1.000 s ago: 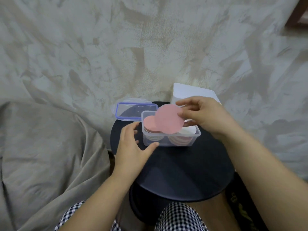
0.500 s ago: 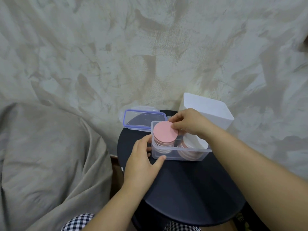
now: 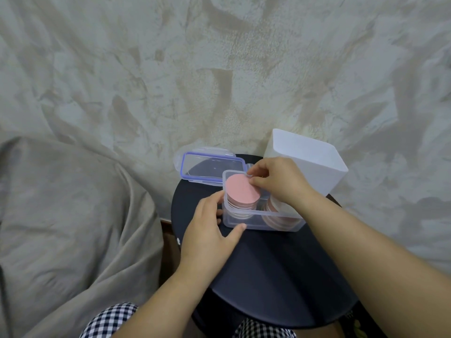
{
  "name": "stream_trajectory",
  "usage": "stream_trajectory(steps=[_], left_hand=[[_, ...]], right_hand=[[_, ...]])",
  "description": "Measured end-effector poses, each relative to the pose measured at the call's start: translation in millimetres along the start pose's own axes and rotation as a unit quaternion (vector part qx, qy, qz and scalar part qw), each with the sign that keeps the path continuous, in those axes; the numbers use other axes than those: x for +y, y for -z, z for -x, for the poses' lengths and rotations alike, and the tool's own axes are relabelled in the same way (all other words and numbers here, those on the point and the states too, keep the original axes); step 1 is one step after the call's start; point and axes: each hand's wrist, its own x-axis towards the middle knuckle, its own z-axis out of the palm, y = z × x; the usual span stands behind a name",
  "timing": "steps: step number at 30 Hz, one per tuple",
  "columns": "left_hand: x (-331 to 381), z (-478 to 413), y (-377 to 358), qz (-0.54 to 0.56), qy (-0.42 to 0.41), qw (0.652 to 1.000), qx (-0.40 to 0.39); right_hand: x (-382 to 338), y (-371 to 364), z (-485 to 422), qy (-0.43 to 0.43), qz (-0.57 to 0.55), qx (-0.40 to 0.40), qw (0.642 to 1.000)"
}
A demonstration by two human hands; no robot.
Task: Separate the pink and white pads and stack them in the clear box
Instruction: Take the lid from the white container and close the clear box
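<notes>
A clear box stands on a round dark table. A pink pad lies on top of the box's left stack. A second stack of pink and white pads fills the right side, partly hidden under my right hand. The fingertips of that hand touch the right edge of the top pink pad. My left hand rests against the box's left front corner, thumb along the front wall and fingers on the left wall.
The box's clear lid with a blue seal lies behind the box. A white square container stands at the back right of the table. Grey-beige fabric covers everything around; checked trouser legs show at the bottom.
My right hand carried the pink pad down from above the box onto the left stack. My left hand moved in against the box's corner. The camera view shifted.
</notes>
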Motion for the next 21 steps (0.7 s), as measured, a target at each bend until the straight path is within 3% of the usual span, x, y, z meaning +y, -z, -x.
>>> stream_trajectory(steps=[12, 21], left_hand=[[-1.7, 0.3, -0.8, -0.001, -0.006, 1.000, 0.004], [-1.6, 0.4, -0.4, -0.012, -0.006, 1.000, 0.000]], right_hand=[[7.3, 11.6, 18.5, 0.028, 0.112, -0.090, 0.989], [8.0, 3.1, 17.9, 0.025, 0.130, -0.077, 0.988]])
